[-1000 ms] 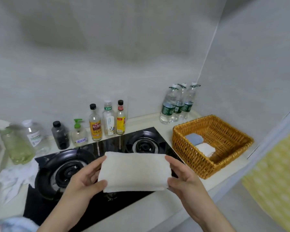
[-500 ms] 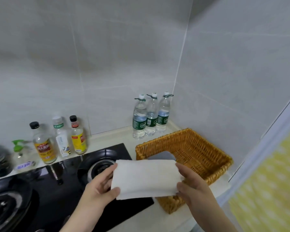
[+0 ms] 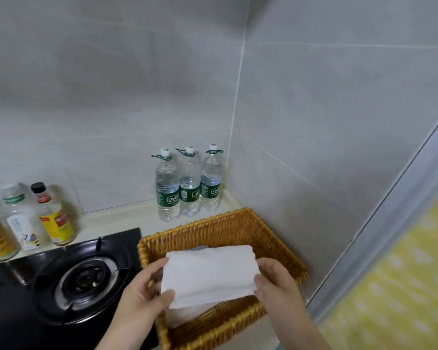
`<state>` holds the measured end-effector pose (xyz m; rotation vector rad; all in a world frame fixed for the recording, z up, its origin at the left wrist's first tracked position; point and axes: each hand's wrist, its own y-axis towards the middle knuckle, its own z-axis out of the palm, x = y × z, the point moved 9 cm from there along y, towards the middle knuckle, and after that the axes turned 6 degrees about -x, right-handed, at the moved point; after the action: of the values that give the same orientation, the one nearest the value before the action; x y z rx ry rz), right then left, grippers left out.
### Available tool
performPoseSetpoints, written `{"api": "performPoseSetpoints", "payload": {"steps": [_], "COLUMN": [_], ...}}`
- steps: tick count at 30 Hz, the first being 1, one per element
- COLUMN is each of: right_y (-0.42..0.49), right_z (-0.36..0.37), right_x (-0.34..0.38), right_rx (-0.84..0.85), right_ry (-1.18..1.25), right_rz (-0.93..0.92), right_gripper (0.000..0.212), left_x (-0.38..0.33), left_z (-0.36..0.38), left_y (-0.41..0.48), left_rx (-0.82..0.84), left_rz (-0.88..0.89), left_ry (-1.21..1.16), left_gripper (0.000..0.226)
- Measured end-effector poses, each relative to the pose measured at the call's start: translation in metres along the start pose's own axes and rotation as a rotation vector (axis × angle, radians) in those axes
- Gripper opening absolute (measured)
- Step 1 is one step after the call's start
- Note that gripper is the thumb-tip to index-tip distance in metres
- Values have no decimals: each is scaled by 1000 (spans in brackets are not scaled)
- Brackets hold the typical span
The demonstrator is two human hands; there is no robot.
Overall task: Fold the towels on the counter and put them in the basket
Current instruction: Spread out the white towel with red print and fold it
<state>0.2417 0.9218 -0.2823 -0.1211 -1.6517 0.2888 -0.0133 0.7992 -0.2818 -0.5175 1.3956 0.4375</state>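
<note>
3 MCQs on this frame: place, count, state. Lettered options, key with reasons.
1. Where is the folded white towel? A) held over the basket B) on the floor C) on a hook
2. How many water bottles stand in the corner? A) two B) three C) five
3. What do the left hand and right hand do? A) both pinch the towel B) both hang free C) both hold bottles

Key: 1A, it is above the wicker interior; 2B, three green-labelled bottles stand together; 3A, each thumb presses a towel end.
</note>
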Motion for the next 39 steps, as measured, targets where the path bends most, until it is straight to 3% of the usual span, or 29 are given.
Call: {"api": "performPoseSetpoints", "payload": {"steps": [6, 11, 14, 19, 26, 34, 39], "right_y": [61, 115, 146, 192, 218, 237, 244], "right_z": [-17, -7, -4, -1, 7, 39, 54], "right_x": [4, 0, -6, -7, -26, -47, -55], "right_rx": [-91, -5, -4, -63, -117, -37, 88], "right_ry": [-124, -375, -467, -598, -687, -787, -963], "right_rz": [-51, -67, -84, -179, -245, -215, -279], "right_gripper": [38, 38, 29, 30, 28, 26, 23], "left_x": [34, 75, 106, 141, 153, 158, 166], "left_z": [51, 81, 98, 122, 145, 142, 152], "left_y": [42, 87, 111, 149, 164, 161, 160], "left_rx": [-21, -53, -58, -67, -101, -243, -175], "left_rz": [-47, -109, -180, -280, -286, -241, -246], "left_ry": [122, 286, 274, 242, 362, 521, 648], "left_gripper": [58, 57, 56, 57, 62, 60, 61]}}
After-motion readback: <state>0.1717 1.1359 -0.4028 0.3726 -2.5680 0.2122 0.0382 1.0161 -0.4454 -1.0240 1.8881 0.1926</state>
